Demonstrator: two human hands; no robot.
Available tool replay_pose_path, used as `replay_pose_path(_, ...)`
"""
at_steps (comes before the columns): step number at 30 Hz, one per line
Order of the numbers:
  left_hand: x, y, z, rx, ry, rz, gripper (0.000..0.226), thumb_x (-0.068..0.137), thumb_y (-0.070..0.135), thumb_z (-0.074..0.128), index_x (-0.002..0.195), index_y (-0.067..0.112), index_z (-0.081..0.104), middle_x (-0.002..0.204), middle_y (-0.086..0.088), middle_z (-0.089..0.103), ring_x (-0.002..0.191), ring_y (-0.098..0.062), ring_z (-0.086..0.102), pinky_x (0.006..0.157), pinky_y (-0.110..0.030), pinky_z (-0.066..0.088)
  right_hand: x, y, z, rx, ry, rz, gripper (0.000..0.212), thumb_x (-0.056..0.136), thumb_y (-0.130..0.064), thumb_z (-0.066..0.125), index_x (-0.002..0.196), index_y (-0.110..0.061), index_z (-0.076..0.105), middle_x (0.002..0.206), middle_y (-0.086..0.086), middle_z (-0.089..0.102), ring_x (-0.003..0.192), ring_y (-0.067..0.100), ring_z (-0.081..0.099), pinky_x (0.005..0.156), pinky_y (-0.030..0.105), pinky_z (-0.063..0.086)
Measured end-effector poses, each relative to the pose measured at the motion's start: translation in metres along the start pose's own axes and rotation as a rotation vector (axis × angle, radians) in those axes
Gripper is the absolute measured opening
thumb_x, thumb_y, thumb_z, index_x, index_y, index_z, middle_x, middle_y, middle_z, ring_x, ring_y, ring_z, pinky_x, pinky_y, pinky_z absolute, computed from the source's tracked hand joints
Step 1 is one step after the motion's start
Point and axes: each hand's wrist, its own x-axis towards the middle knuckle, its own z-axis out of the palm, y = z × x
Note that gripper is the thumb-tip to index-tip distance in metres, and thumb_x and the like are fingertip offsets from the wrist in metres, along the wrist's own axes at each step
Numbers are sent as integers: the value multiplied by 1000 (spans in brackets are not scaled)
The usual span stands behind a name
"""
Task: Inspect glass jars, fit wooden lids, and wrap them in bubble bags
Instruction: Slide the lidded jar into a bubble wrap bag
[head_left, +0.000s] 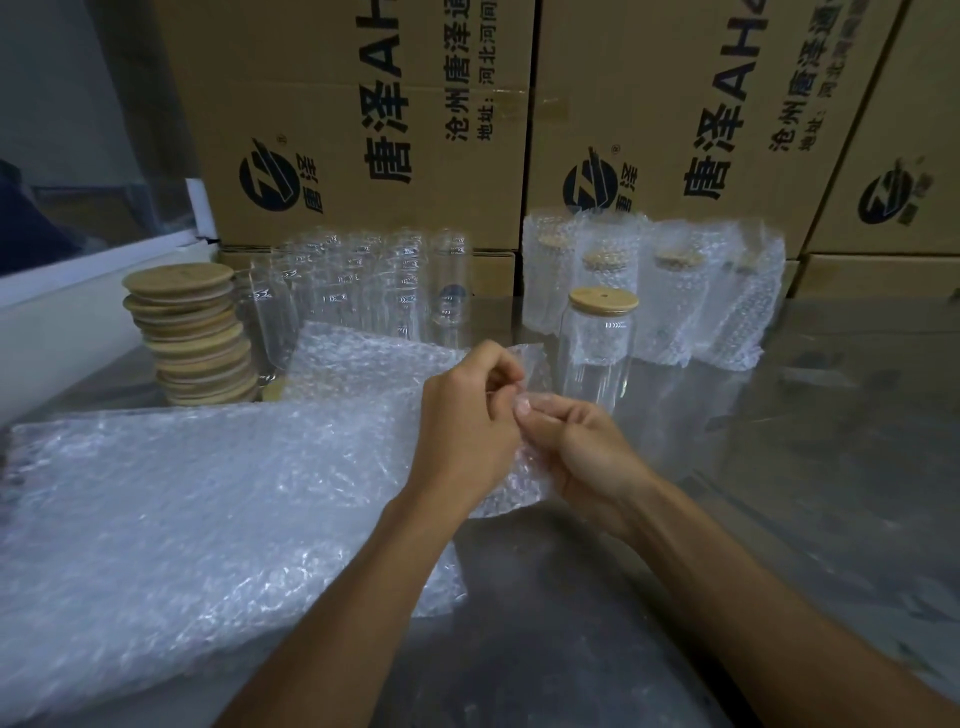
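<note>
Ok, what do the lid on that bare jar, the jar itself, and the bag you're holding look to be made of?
Lid: pale tan, matte, with a small hole; it looks like wood, possibly bamboo. Jar: clear and shiny with sharp highlights, most likely glass. Bubble bag: see-through film covered in small air pockets, so soft plastic. Left hand and right hand pinch its edge.

I log the cardboard boxes (363, 119) as tan with black printed characters and round black logos. Stacked wooden lids (195, 332) pale tan, faint grain. Bubble bags (182, 499) clear, whitish, dotted with bubbles. Lidded jar (597, 348) colourless glass, small white arrow marks. Surface (805, 441) dull grey, mottled, reflective.
</note>
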Motion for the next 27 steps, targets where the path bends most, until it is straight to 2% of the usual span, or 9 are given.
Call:
replay_pose_path(4, 0, -4, 3, -7, 103, 44, 19, 89, -4, 61, 85, 16, 62, 82, 7, 66, 79, -6, 62, 66, -16, 48, 6, 5, -5, -56, 233, -35, 8, 90, 5, 69, 85, 0, 71, 65, 5, 70, 56, 9, 64, 54, 18, 52)
replay_pose_path(6, -1, -6, 6, 12, 86, 19, 12, 90, 12, 67, 89, 20, 58, 84, 10, 63, 77, -7, 59, 65, -18, 45, 8, 7, -7, -45, 296, -43, 12, 87, 4, 73, 80, -3, 69, 66, 7, 70, 57, 14, 64, 57, 24, 55)
replay_pose_path(9, -6, -9, 14, 121, -4, -107, 33, 82, 39, 77, 97, 26, 51, 88, 14, 55, 80, -12, 56, 69, -26, 46, 9, 8, -7, 24, 314, -58, 4, 88, 5, 71, 88, 2, 68, 68, 12, 70, 52, 15, 64, 51, 25, 56)
replay_pose_path(12, -7, -10, 16, 88, 51, -244, 38, 82, 21, 77, 102, 28, 47, 91, 12, 53, 86, -18, 58, 75, -31, 49, 10, 8, -4, 60, 229, -29, 10, 89, 9, 67, 96, 2, 69, 76, 14, 74, 61, 18, 70, 59, 27, 59)
replay_pose_path(14, -6, -12, 15, 60, 76, -337, 42, 82, 5, 70, 104, 28, 43, 91, 11, 55, 82, -16, 59, 68, -21, 46, 10, 7, -6, -19, 223, -28, 13, 90, 10, 66, 94, -1, 70, 76, 12, 75, 62, 16, 71, 59, 28, 60)
replay_pose_path(19, -7, -12, 12, -21, 78, -467, 31, 87, 0, 56, 103, 20, 39, 92, 13, 51, 77, -1, 52, 51, -11, 38, 13, 0, -32, -813, 532, -256, 12, 88, -28, 77, 79, -21, 71, 75, 3, 74, 74, 24, 73, 73, 44, 61)
replay_pose_path(23, -6, -13, 10, 19, 129, -441, 20, 89, -4, 50, 89, 14, 42, 81, 4, 51, 66, -5, 49, 47, -8, 38, 14, -11, -47, -725, 766, -420, 21, 83, -38, 77, 74, -23, 64, 66, -6, 67, 64, 13, 65, 74, 45, 59)
replay_pose_path(25, -6, -13, 11, 27, 154, -427, 22, 87, -7, 48, 82, 14, 43, 76, 3, 52, 61, -8, 49, 46, -10, 38, 18, -8, -54, -696, 788, -457, 22, 82, -34, 78, 89, -25, 60, 79, -7, 64, 71, 8, 60, 80, 43, 56)
replay_pose_path(27, -7, -14, 11, 3, 154, -407, 26, 83, -11, 46, 76, 15, 47, 72, 3, 55, 62, -11, 51, 49, -12, 38, 22, 0, -62, -662, 671, -417, 50, 80, -34, 83, 120, -26, 53, 108, -3, 61, 93, 9, 58, 90, 37, 53)
